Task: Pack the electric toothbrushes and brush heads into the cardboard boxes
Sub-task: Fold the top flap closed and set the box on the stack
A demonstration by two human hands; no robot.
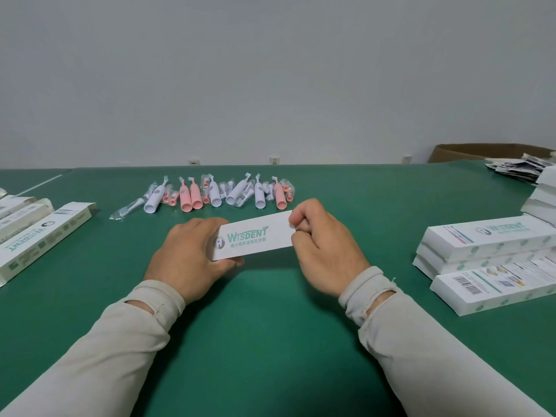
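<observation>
The slim white cardboard box with green "WISDENT" lettering (252, 234) is held a little above the green tabletop (270, 326), in the middle, between both hands. The left hand (192, 251) grips its left end, with the fingers curled around it. The right hand (325, 245) has its fingers curled at the right end and pinches there — probably the end flap, though the flap itself is hidden. I judge that this step is the work on the box end, closing or opening it; I cannot tell if a toothbrush is already inside.

If the box is full, the next move is to put it with the stack of closed white boxes (487, 248) at the right. If not, one hand must let go and reach forward to the row of pink and white electric toothbrush handles and bagged brush heads (216, 194) lying just behind the box.

At the left lie long open white boxes with loose flaps (39, 236). At the far right there is a pile of printed leaflets (517, 168) and a brown carton (481, 152). Behind the tabletop stands a plain pale grey wall (270, 70) with small sockets low on it.
</observation>
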